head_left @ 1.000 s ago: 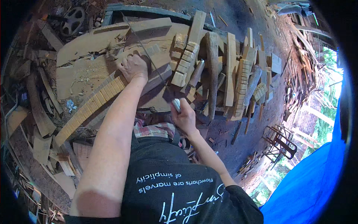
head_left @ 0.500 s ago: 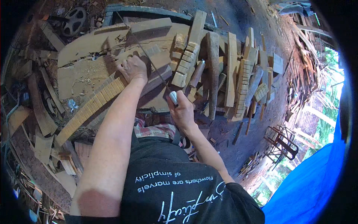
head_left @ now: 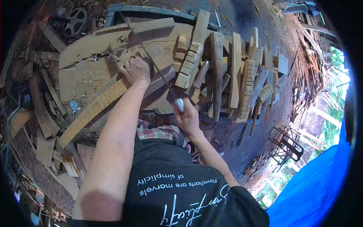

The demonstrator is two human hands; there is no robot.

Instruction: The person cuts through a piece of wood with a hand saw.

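**Sawing notches into a long wooden strip on a log bench**

The notched wooden strip (head_left: 94, 108) is lying diagonally across the slab bench (head_left: 81, 77), running from the near left up toward the middle, its upper face already cut into a row of even blocks. The left hand (head_left: 136, 70) is pressing down on the strip's far end, fingers curled closed over it and pinning it to the bench. The right hand (head_left: 188, 119) is wrapped shut around the pale handle of a thin-bladed saw (head_left: 157, 70), whose blade is slanting away from the handle, far and to the left, passing just beside the left hand. Whether the teeth are touching the wood at this moment cannot be told.

Judging from the grip and the blade's line, the step in hand appears to be a saw stroke across the strip close to the holding hand. The next move seems to call for a steady clamp from the left hand and a straight stroke kept clear of the knuckles.

To the right, finished notched pieces (head_left: 189, 62) and plain billets (head_left: 235, 75) are resting side by side on the bench's right end. Offcuts and slabs (head_left: 43, 117) are littering the ground at the left; an iron wheel (head_left: 75, 20) is lying far left, and a blue tarpaulin (head_left: 317, 185) is filling the near right.
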